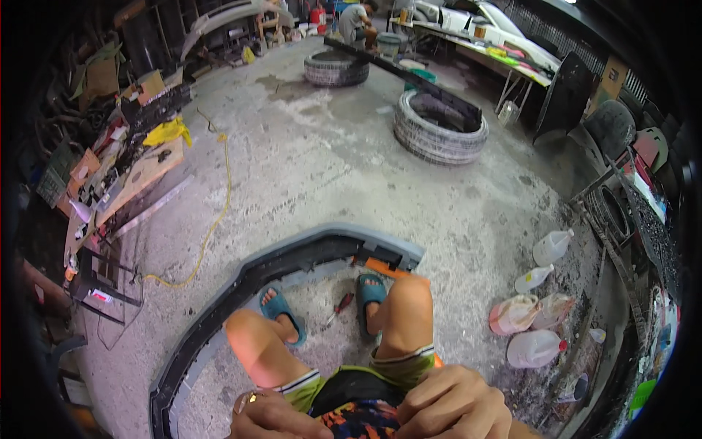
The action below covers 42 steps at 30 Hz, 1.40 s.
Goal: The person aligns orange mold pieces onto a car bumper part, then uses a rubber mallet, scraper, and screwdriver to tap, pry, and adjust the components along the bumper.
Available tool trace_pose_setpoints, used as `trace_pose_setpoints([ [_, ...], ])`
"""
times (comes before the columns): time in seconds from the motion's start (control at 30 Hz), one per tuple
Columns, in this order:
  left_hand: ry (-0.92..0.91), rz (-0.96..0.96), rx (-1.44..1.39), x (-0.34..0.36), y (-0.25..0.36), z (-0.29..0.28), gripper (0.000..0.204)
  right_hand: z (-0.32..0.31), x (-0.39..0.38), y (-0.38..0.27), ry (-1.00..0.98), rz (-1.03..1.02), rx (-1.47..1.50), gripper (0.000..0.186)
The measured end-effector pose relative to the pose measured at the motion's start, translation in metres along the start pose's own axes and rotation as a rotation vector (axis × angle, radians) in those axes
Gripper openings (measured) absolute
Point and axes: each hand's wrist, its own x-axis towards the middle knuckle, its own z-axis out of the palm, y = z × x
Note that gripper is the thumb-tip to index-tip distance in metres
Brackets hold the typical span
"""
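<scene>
Both hands are at the lower edge, close in front of my body. My left hand has its fingers curled together, with a small shiny gold-coloured spot on it that could be a ring. My right hand is also closed, fingers bent down; whatever either hand pinches is hidden. Around my feet curves a long grey and black car bumper, its inner side facing me. An orange strip lies against its right end. Between my sandals, a screwdriver with a red and black handle lies on the floor.
Right of me stand several plastic jugs. A yellow cord runs across the floor at left, by a low cluttered board. Ahead, a dark bar rests across two tires. A person sits far back.
</scene>
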Motion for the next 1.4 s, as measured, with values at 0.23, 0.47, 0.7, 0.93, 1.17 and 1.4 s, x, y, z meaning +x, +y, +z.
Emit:
trace_pose_setpoints([
  [0.23,0.18,-0.296,-0.039,-0.023,0.011,0.017,0.014,-0.002,-0.021,0.009,-0.107,0.049,0.073,0.009],
  [0.47,0.207,0.38,-0.175,-0.03,-0.019,0.027,0.012,0.006,-0.047,-0.002,0.006,0.105,0.023,0.014],
  [0.7,-0.292,-0.41,0.29,-0.056,-0.108,0.002,0.01,-0.103,-0.152,0.05,0.084,1.247,-0.589,0.009],
  [0.93,-1.266,-0.907,0.85,-0.118,-0.297,-0.047,0.033,-0.117,-0.265,0.092,-0.587,1.469,-0.641,0.027],
  [1.17,-1.344,-1.017,0.76,-0.111,-0.352,-0.061,0.035,-0.119,-0.269,0.099,-0.542,1.519,-0.708,0.031],
  [1.4,-1.037,-1.026,0.494,-0.184,-0.36,-0.04,0.034,-0.129,-0.247,0.081,-0.098,1.688,-0.285,0.02],
])
